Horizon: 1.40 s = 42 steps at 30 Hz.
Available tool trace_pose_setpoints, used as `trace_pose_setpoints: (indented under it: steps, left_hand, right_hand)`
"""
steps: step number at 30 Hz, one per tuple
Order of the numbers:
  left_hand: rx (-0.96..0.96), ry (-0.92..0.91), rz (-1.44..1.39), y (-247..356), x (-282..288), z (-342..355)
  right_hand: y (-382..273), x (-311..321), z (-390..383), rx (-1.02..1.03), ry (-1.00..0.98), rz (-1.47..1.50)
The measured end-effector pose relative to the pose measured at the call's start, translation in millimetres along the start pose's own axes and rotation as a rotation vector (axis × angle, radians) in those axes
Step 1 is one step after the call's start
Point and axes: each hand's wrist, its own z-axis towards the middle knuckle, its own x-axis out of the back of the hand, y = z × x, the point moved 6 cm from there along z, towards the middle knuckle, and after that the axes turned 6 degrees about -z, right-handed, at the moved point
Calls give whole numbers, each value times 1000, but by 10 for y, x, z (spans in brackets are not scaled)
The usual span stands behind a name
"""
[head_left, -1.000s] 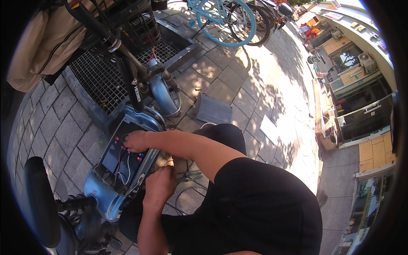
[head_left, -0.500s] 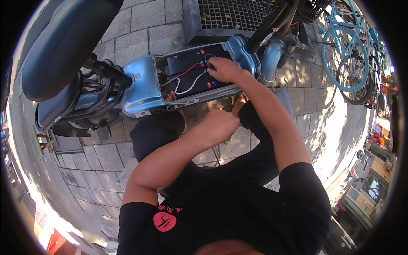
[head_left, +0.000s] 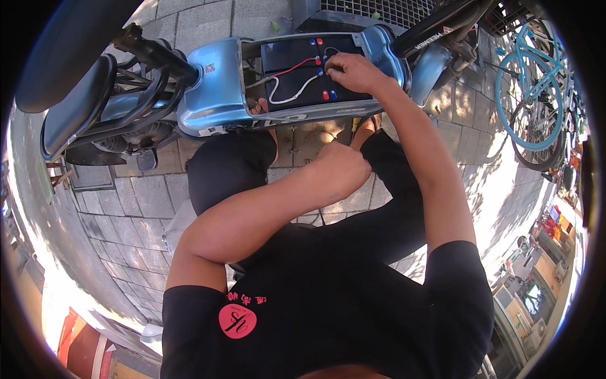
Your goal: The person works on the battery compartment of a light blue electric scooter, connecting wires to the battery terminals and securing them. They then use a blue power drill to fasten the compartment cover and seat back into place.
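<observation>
A blue electric scooter (head_left: pixel 213 104) stands across in front of me, its floor compartment uncovered. Inside lie black batteries (head_left: pixel 284 55) with red and blue terminals. A red wire (head_left: pixel 298 66) and a white cable (head_left: pixel 285 100) run to the terminals from the left. My right hand (head_left: pixel 358 72) reaches over the batteries, fingers bent together at the terminals beside a thin dark wire; what they pinch is too small to make out. Lower down, in front of the scooter's side, my left hand (head_left: pixel 344 169) is closed in a fist. Its fingertips and anything in them are hidden.
The black seat (head_left: pixel 69 57) juts out at the upper left, and the black steering column (head_left: pixel 435 35) rises at the upper right. Beyond the scooter lies a metal grate (head_left: pixel 379 11). A turquoise bicycle (head_left: pixel 527 95) stands at the right on the paving.
The view has shifted, so the scooter and batteries appear higher in the picture. My right hand stays at the terminals and my left hand stays closed.
</observation>
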Motion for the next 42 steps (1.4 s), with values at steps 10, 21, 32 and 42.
trace_pose_setpoints:
  steps: [10, 21, 32, 42]
  left_hand:
    - [310, 629, -7, -530, 1329, -670]
    - [524, 995, -417, -518, 1620, -875]
    - [384, 994, -501, -860, 1533, -861]
    - [568, 985, -494, -753, 1612, -931]
  right_hand:
    - [24, -55, 22, 109, 194, -138]
    - [-726, -26, -659, 303, 379, -104]
    - [548, -2921, -1487, -611, -259, -8]
    - [607, -3435, -1334, -465, -479, -222]
